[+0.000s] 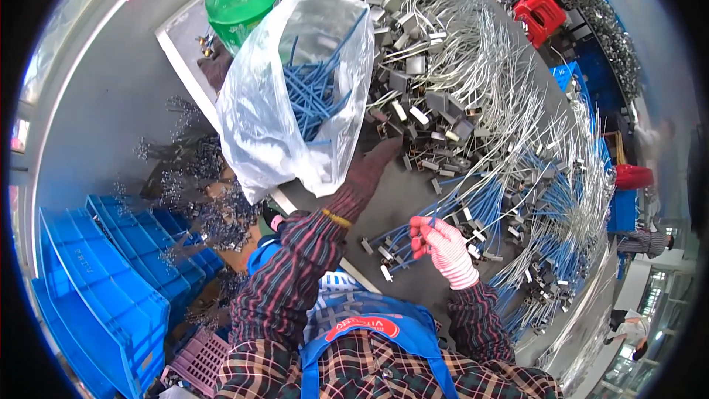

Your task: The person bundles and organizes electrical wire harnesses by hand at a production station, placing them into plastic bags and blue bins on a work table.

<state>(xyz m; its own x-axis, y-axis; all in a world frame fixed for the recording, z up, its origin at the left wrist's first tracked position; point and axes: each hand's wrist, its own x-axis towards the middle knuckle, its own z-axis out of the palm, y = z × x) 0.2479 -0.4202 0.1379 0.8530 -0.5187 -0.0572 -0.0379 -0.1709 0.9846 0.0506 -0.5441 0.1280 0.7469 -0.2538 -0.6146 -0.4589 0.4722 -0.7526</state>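
My left hand (379, 160), in a dark red glove, reaches past the bag to the near edge of a heap of small grey and white block-shaped parts with wire leads (443, 107). Its fingertips blend into the dark parts, so their grip is hidden. Nearer to me, my right hand (447, 253) wears a red-and-white striped glove. Its fingers are pinched on a thin blue tube (433, 213). Around that hand lie parts with blue-sleeved leads (484, 203). Beside my left forearm, a clear plastic bag (255, 114) stands with its mouth spread, holding many loose blue tubes (314, 92).
A green bottle (240, 0) stands behind the bag. Blue crates (103, 281) and a pink basket (199, 362) are at lower left, near dark leaded parts (221, 214). Silvery wire leads (509, 66) spread along the table's right. A red container (541, 16) lies beyond.
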